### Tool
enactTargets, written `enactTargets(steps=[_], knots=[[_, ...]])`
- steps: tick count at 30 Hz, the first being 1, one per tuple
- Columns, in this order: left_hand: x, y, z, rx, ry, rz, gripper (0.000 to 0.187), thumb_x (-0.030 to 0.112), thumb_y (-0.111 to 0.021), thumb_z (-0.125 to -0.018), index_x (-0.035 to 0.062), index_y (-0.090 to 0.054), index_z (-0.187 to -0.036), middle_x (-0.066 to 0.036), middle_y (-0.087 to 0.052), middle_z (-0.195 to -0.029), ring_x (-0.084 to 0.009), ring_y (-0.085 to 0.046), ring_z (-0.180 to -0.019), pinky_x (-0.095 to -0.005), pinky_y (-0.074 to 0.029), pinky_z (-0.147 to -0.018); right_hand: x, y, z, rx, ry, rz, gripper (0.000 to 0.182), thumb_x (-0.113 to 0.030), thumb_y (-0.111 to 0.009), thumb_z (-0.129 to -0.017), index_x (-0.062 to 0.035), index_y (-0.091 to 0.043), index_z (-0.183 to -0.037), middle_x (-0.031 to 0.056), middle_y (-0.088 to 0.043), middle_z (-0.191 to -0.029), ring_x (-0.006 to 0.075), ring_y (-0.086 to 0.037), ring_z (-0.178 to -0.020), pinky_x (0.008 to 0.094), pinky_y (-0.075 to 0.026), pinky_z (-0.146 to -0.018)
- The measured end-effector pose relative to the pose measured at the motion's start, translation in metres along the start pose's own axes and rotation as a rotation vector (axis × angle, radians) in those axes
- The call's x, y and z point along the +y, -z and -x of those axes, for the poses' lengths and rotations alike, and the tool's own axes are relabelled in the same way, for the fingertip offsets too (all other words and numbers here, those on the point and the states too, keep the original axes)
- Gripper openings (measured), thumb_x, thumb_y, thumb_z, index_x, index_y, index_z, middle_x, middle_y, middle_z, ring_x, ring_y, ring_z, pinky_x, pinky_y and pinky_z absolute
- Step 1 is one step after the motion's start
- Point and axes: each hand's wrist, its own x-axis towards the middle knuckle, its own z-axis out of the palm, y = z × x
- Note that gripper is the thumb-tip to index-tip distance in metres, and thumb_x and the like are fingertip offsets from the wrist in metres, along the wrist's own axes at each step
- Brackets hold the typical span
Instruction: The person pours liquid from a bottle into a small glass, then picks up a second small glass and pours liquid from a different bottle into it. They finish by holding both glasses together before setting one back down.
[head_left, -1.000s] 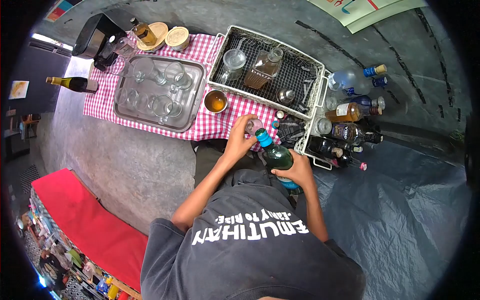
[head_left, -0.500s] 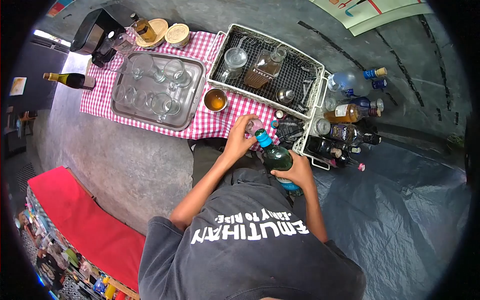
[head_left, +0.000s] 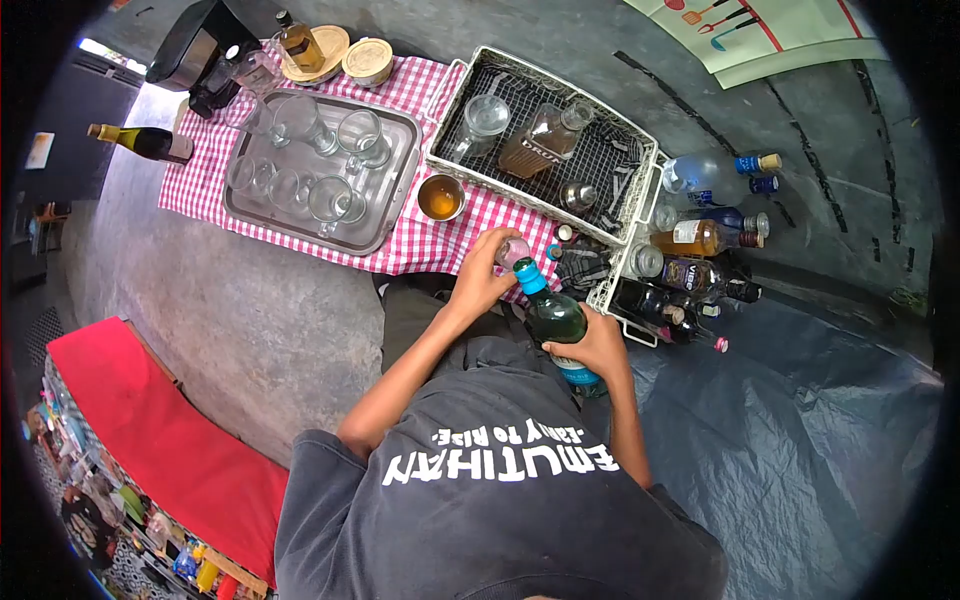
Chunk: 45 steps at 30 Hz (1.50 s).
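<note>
A green glass bottle (head_left: 556,318) with a blue neck band is tilted, its mouth right at the rim of a small clear glass (head_left: 513,250). My right hand (head_left: 592,343) is wrapped around the bottle's body. The fingers of my left hand (head_left: 484,275) close around the small glass near the edge of the checked cloth (head_left: 450,240). Left of that glass stands a cup of amber liquid (head_left: 441,198). A small bottle cap (head_left: 554,252) lies just to the right of the glass.
A metal tray (head_left: 375,240) holds several glass mugs. Behind my hands, a wire basket (head_left: 540,203) contains a glass, a square bottle and a metal shaker. Several bottles (head_left: 700,237) stand in a rack at right. A dark wine bottle (head_left: 150,143) stands far left.
The view has shifted slightly, so the table items appear a little to the right. Both hands keep their hold on the bottle and the glass.
</note>
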Motion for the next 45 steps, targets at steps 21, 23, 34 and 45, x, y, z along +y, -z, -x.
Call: enactTargets(steps=[21, 23, 34, 45], knots=[[-0.004, 0.006, -0.001, -0.001, 0.001, -0.032, 0.058, -0.005, -0.069, -0.067, 0.0033, -0.055, -0.123, -0.013, -0.058, -0.118, -0.0265, -0.06, -0.11, -0.0349, -0.049, -0.091, 0.001, -0.005, -0.006, 0.01, 0.021, 0.011, 0.06, -0.038, -0.09, -0.056, -0.0014, -0.067, -0.097, 0.0179, -0.071, -0.084, 0.0328, -0.071, -0.079, 0.0405, -0.054, -0.072], [-0.005, 0.006, -0.001, -0.006, 0.011, -0.009, 0.058, -0.004, -0.069, -0.067, 0.0035, -0.055, -0.123, -0.013, -0.058, -0.118, -0.0266, -0.06, -0.11, -0.0349, -0.049, -0.091, -0.002, -0.003, -0.006, -0.023, -0.023, 0.037, 0.06, -0.032, -0.091, -0.056, -0.0007, -0.068, -0.102, 0.0143, -0.073, -0.089, 0.0229, -0.071, -0.079, 0.0346, -0.054, -0.074], [-0.015, 0.003, -0.004, -0.004, -0.045, -0.073, 0.055, -0.003, -0.07, -0.068, 0.0029, -0.056, -0.12, -0.014, -0.058, -0.116, -0.028, -0.06, -0.109, -0.0358, -0.049, -0.09, -0.004, -0.003, -0.006, -0.014, -0.027, 0.037, 0.061, -0.034, -0.09, -0.055, -0.0002, -0.068, -0.101, 0.0152, -0.073, -0.089, 0.0254, -0.071, -0.079, 0.0355, -0.054, -0.074], [-0.01, 0.006, -0.003, -0.022, -0.014, -0.047, 0.056, -0.002, -0.071, -0.069, 0.0034, -0.054, -0.123, -0.014, -0.057, -0.118, -0.0286, -0.059, -0.111, -0.0363, -0.048, -0.093, -0.001, -0.005, -0.009, -0.018, -0.019, 0.044, 0.062, -0.033, -0.09, -0.055, -0.0005, -0.068, -0.103, 0.0147, -0.073, -0.088, 0.0237, -0.071, -0.079, 0.035, -0.054, -0.074]])
